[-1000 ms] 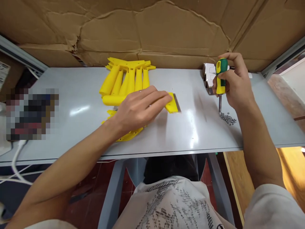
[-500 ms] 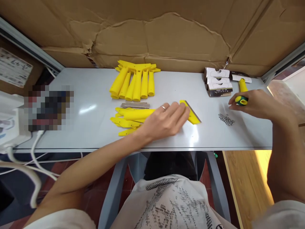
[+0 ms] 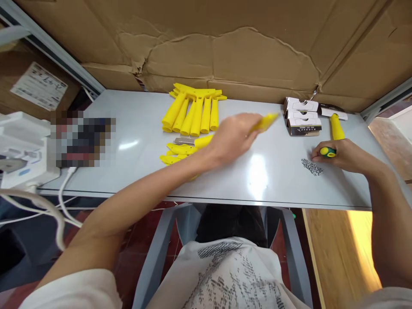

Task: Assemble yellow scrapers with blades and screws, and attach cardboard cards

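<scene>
My left hand (image 3: 236, 137) is closed round a yellow scraper (image 3: 268, 122), whose head sticks out past the fingers, blurred, above the middle of the table. On the right, my right hand (image 3: 341, 155) holds a green and yellow screwdriver (image 3: 328, 152). Its fingertips are just above a small heap of screws (image 3: 312, 167); whether they pinch one is hidden. Behind my left hand several yellow handles (image 3: 193, 111) lie in a row. Flat yellow pieces (image 3: 177, 149) and metal blades (image 3: 184, 140) lie partly under my left forearm.
Folded white and black cartons (image 3: 303, 118) stand at the back right, beside another yellow handle (image 3: 336, 127). A blurred-out item (image 3: 85, 139) and a white device (image 3: 28, 150) with cables are on the left. Cardboard (image 3: 225, 60) walls the table's back.
My left hand has lifted the scraper and turned its head toward the upper right. My right hand has moved down to the screws. The view has shifted slightly.
</scene>
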### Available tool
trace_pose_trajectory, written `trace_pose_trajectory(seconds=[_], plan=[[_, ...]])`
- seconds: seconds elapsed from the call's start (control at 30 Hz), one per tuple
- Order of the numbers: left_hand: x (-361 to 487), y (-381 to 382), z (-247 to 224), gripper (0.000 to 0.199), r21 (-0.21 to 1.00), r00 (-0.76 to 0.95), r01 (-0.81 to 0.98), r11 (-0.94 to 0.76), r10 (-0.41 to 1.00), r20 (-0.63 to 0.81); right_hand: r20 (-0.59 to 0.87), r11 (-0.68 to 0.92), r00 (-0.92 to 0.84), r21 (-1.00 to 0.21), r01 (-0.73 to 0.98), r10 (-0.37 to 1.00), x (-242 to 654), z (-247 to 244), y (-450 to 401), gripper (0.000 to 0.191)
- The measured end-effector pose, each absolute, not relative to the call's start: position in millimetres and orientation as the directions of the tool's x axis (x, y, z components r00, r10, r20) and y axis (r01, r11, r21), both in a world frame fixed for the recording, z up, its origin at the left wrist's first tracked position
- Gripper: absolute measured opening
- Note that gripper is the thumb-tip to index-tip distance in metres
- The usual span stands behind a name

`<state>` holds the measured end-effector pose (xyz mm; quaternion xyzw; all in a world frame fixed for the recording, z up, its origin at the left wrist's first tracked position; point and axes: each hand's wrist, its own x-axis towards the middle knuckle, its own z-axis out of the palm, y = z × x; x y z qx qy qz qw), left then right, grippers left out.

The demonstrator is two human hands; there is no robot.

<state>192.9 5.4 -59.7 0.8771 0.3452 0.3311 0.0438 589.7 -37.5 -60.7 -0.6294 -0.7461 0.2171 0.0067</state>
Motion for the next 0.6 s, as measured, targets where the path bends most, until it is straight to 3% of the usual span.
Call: trace_pose_trajectory(seconds=[0.1, 0.2, 0.33, 0.47, 0.53, 0.6], plan=[[176.2, 21.7, -35.7, 0.008, 0.731, 0.463, 0.366, -0.576, 0.794, 0.393, -0.220, 0.111, -0.191, -0.330, 0.937, 0.957, 588.1, -68.5, -34.3, 0.020], [162.4, 20.9, -21.4, 0.017, 0.921, 0.406, 0.194, -0.339, 0.882, 0.239, -0.181, 0.041, -0.082, -0.220, 0.975, 0.980, 577.4, -72.5, -32.6, 0.025], [150.2, 16.7, -20.1, 0.017, 0.985, 0.257, 0.018, -0.172, 0.953, 0.162, -0.116, 0.024, -0.036, -0.106, 0.994, 0.993, 565.3, -72.3, -38.1, 0.025], [146.3, 18.8, -29.7, 0.013, 0.984, 0.202, -0.085, -0.159, 0.964, 0.174, -0.046, 0.139, -0.144, -0.093, 0.986, 0.988, 559.8, -59.0, -44.1, 0.005], [147.1, 19.0, -35.9, 0.013, 0.981, 0.203, -0.091, -0.169, 0.962, 0.184, 0.022, 0.081, -0.080, -0.083, 0.993, 0.997, 547.1, -45.8, -42.5, 0.009], [149.0, 17.6, -42.0, 0.016, 0.985, 0.210, -0.068, -0.161, 0.962, 0.172, 0.151, 0.093, -0.069, -0.156, 0.983, 0.986, 521.1, -29.9, -38.3, 0.010]])
